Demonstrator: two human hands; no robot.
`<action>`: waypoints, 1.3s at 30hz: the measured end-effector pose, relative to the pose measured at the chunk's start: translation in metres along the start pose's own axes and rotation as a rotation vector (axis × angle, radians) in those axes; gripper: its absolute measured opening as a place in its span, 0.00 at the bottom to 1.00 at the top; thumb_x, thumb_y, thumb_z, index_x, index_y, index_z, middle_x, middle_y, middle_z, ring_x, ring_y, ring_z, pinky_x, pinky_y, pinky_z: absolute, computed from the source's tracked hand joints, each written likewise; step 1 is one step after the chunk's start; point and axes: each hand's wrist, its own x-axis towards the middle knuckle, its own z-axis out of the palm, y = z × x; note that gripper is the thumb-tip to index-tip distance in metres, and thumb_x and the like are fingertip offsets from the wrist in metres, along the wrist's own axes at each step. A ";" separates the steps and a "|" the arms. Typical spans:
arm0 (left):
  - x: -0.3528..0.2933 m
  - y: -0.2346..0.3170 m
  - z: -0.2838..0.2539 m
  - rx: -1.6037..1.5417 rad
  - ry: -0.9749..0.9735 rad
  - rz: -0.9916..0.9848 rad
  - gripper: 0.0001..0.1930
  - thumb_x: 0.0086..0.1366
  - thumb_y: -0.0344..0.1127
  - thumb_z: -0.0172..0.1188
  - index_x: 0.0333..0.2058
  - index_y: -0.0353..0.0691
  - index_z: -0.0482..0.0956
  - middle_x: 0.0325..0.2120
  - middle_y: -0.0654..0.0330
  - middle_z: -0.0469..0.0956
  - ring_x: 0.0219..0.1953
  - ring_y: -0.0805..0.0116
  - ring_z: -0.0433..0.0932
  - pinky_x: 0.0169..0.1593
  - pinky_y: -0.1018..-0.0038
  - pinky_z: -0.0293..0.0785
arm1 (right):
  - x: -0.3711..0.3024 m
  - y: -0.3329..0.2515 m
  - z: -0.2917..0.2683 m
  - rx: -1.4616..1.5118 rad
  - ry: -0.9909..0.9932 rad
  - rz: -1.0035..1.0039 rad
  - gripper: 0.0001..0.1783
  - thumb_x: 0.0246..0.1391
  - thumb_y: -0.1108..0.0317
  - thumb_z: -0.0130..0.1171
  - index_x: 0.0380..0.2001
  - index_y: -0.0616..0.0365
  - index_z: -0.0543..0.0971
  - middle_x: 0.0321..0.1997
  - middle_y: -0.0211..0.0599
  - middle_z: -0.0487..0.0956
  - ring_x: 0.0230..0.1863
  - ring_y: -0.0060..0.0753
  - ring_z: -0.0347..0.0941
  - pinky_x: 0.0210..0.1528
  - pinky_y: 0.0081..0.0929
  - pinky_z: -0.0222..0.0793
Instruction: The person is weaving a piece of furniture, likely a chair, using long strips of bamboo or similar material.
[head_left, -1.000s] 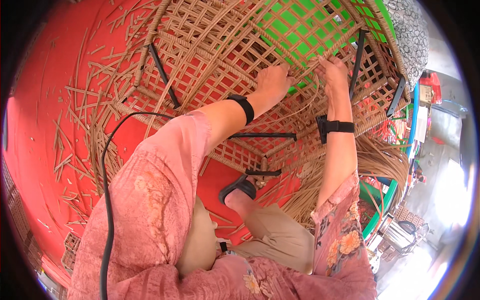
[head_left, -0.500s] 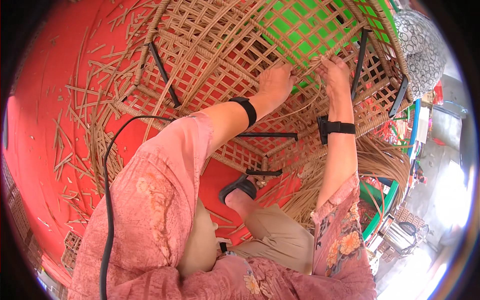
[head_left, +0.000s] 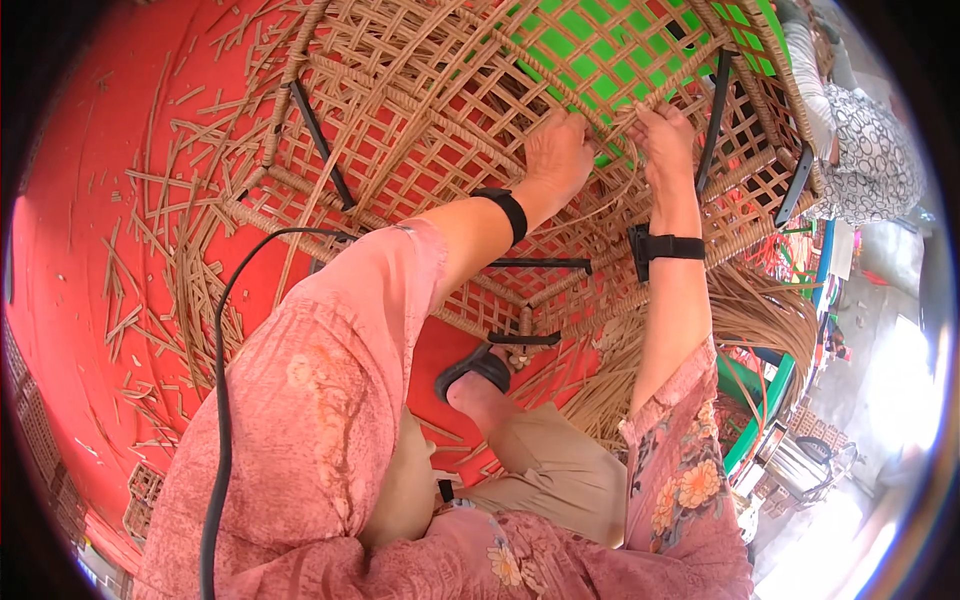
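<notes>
On the woven rattan frame (head_left: 420, 130), lying over the red floor (head_left: 90, 250), left hand (head_left: 557, 152) and right hand (head_left: 665, 138) each pinch a thin rattan strand (head_left: 612, 125), fingers closed.

Fingertips of left hand (head_left: 556, 152) and right hand (head_left: 664, 135) buried in woven rattan frame (head_left: 420, 110) — grip unclear; frame's top cut off by edge.

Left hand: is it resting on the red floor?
No, the left hand is up on the woven rattan frame, fingers at its lattice strips beside the right hand.
</notes>
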 end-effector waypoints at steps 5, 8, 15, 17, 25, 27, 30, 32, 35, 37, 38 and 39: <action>0.008 -0.013 -0.008 0.160 0.072 0.396 0.07 0.49 0.29 0.61 0.28 0.38 0.74 0.29 0.54 0.72 0.35 0.54 0.74 0.39 0.62 0.69 | 0.000 -0.001 0.007 -0.059 0.039 -0.034 0.08 0.54 0.73 0.56 0.37 0.65 0.74 0.30 0.31 0.77 0.25 0.20 0.72 0.28 0.16 0.68; 0.013 -0.013 -0.012 0.239 -0.041 0.421 0.08 0.48 0.28 0.61 0.29 0.39 0.74 0.29 0.54 0.72 0.33 0.54 0.74 0.38 0.63 0.69 | -0.001 -0.001 0.007 -0.137 0.094 -0.078 0.07 0.53 0.74 0.57 0.35 0.66 0.74 0.28 0.31 0.75 0.23 0.19 0.69 0.25 0.15 0.66; 0.011 -0.018 -0.017 0.307 -0.033 0.643 0.10 0.52 0.27 0.58 0.35 0.37 0.74 0.28 0.53 0.72 0.34 0.53 0.74 0.38 0.63 0.72 | 0.001 0.002 0.012 -0.071 0.148 -0.066 0.07 0.52 0.75 0.57 0.32 0.69 0.77 0.29 0.35 0.76 0.22 0.22 0.70 0.26 0.20 0.68; 0.007 -0.023 -0.017 0.257 -0.113 0.629 0.09 0.55 0.26 0.55 0.37 0.37 0.74 0.31 0.52 0.73 0.34 0.53 0.76 0.37 0.63 0.73 | 0.001 0.005 0.012 -0.083 0.149 -0.051 0.09 0.51 0.74 0.58 0.35 0.70 0.76 0.30 0.36 0.77 0.23 0.23 0.70 0.26 0.21 0.69; 0.018 -0.035 -0.036 -0.186 -0.221 0.250 0.10 0.61 0.33 0.54 0.38 0.35 0.75 0.31 0.51 0.79 0.32 0.56 0.78 0.35 0.66 0.73 | 0.004 0.002 0.007 -0.010 0.146 -0.025 0.09 0.51 0.74 0.59 0.35 0.68 0.76 0.30 0.35 0.76 0.24 0.23 0.71 0.26 0.19 0.70; 0.021 -0.035 -0.038 -0.120 -0.302 0.327 0.10 0.61 0.34 0.53 0.37 0.34 0.77 0.30 0.51 0.79 0.31 0.56 0.78 0.35 0.66 0.73 | 0.004 0.001 0.006 0.018 0.148 -0.020 0.08 0.51 0.74 0.59 0.34 0.67 0.76 0.30 0.34 0.76 0.24 0.23 0.71 0.26 0.18 0.70; 0.024 -0.023 -0.037 -0.090 -0.364 0.262 0.10 0.60 0.34 0.53 0.37 0.35 0.78 0.27 0.50 0.79 0.30 0.53 0.78 0.35 0.65 0.73 | 0.004 0.003 0.004 0.041 0.073 0.009 0.06 0.52 0.73 0.58 0.33 0.61 0.74 0.29 0.30 0.77 0.28 0.21 0.73 0.28 0.18 0.71; 0.033 -0.010 -0.036 -0.144 -0.194 0.353 0.10 0.59 0.33 0.54 0.37 0.36 0.78 0.28 0.49 0.78 0.32 0.50 0.77 0.35 0.63 0.73 | 0.004 0.003 0.002 0.045 0.074 0.011 0.06 0.52 0.73 0.58 0.33 0.61 0.76 0.29 0.30 0.77 0.26 0.20 0.72 0.26 0.17 0.70; 0.047 0.016 -0.035 -0.091 -0.002 0.468 0.10 0.58 0.32 0.55 0.37 0.37 0.78 0.31 0.50 0.76 0.35 0.50 0.76 0.36 0.61 0.72 | -0.002 -0.002 0.001 0.014 0.052 0.023 0.04 0.54 0.71 0.57 0.33 0.58 0.75 0.27 0.27 0.76 0.25 0.19 0.72 0.28 0.16 0.71; 0.052 0.022 -0.030 -0.052 0.000 0.454 0.11 0.57 0.32 0.56 0.39 0.41 0.79 0.33 0.52 0.75 0.38 0.51 0.76 0.38 0.60 0.73 | -0.004 -0.002 0.006 0.033 0.032 0.025 0.04 0.54 0.70 0.55 0.33 0.58 0.75 0.27 0.25 0.75 0.25 0.18 0.70 0.29 0.15 0.70; 0.055 0.023 -0.026 0.061 -0.032 0.489 0.11 0.56 0.32 0.57 0.39 0.43 0.79 0.34 0.53 0.75 0.38 0.52 0.76 0.38 0.61 0.73 | -0.006 -0.002 0.007 0.034 0.038 0.024 0.04 0.54 0.71 0.55 0.33 0.57 0.75 0.27 0.24 0.75 0.25 0.17 0.70 0.27 0.15 0.69; 0.056 0.027 -0.023 0.165 -0.068 0.522 0.12 0.56 0.33 0.57 0.40 0.45 0.80 0.34 0.54 0.75 0.37 0.53 0.76 0.38 0.61 0.73 | -0.006 -0.001 0.005 0.032 0.045 0.016 0.04 0.54 0.71 0.55 0.33 0.57 0.75 0.27 0.24 0.75 0.25 0.17 0.70 0.27 0.15 0.69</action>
